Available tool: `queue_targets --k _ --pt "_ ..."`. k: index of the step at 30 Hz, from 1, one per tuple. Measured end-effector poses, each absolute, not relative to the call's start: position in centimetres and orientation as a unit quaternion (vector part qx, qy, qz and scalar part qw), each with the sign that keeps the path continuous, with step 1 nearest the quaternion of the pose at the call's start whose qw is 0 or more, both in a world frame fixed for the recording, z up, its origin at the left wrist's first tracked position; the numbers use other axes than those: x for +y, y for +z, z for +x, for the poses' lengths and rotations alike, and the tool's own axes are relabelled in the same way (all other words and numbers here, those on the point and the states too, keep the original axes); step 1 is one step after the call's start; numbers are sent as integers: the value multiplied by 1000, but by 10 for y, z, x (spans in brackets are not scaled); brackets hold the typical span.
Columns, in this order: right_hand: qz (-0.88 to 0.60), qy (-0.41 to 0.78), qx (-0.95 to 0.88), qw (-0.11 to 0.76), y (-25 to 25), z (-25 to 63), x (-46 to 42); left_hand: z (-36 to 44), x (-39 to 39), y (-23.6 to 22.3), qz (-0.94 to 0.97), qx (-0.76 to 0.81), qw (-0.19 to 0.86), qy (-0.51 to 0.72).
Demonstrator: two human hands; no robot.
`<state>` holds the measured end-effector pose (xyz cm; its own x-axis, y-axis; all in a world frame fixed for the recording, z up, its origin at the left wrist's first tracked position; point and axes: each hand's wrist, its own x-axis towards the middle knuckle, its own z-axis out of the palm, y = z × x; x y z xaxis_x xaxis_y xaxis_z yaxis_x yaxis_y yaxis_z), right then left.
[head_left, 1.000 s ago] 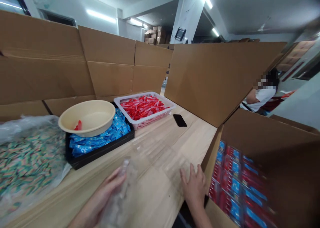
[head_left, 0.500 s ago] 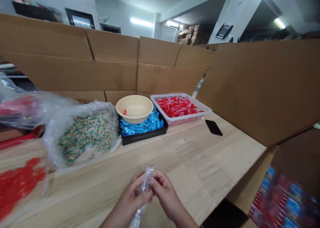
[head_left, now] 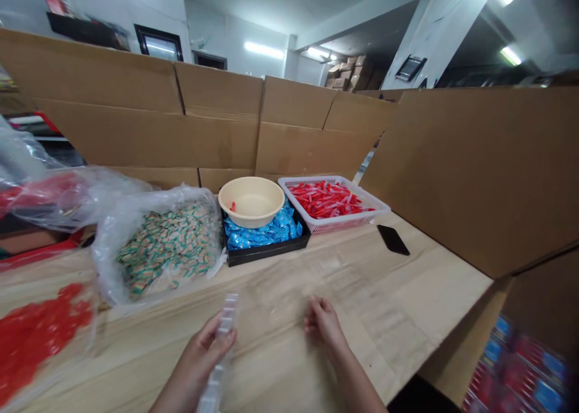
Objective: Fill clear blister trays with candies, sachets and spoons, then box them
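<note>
My left hand point(head_left: 203, 353) is closed on a clear plastic tray point(head_left: 221, 346), held on edge just above the wooden table point(head_left: 407, 292). My right hand point(head_left: 323, 322) rests a little to the right with its fingers curled on a clear plastic sheet or tray point(head_left: 289, 286) that lies flat on the table; whether it grips it I cannot tell. Ahead stand a cream bowl point(head_left: 251, 201) on a black tray of blue packets point(head_left: 265, 235) and a white basket of red packets point(head_left: 332, 201).
A clear bag of green-and-tan sweets point(head_left: 167, 241) lies at the left, with bags of red items point(head_left: 36, 322) beyond it. A black phone point(head_left: 392, 239) lies near the basket. Cardboard walls point(head_left: 474, 166) ring the table. A carton of red-and-blue packs point(head_left: 520, 365) stands at the right.
My hands have come apart: the right one let go of the upright clear tray and moved right onto the flat plastic. The view has shifted slightly left.
</note>
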<state>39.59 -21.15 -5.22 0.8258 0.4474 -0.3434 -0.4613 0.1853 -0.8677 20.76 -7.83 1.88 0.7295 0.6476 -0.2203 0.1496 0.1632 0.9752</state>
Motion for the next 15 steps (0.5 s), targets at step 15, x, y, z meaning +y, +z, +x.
queue_targets --k 15 --pt "-467 440 -223 734 -6 313 -209 220 -127 2 702 152 683 137"
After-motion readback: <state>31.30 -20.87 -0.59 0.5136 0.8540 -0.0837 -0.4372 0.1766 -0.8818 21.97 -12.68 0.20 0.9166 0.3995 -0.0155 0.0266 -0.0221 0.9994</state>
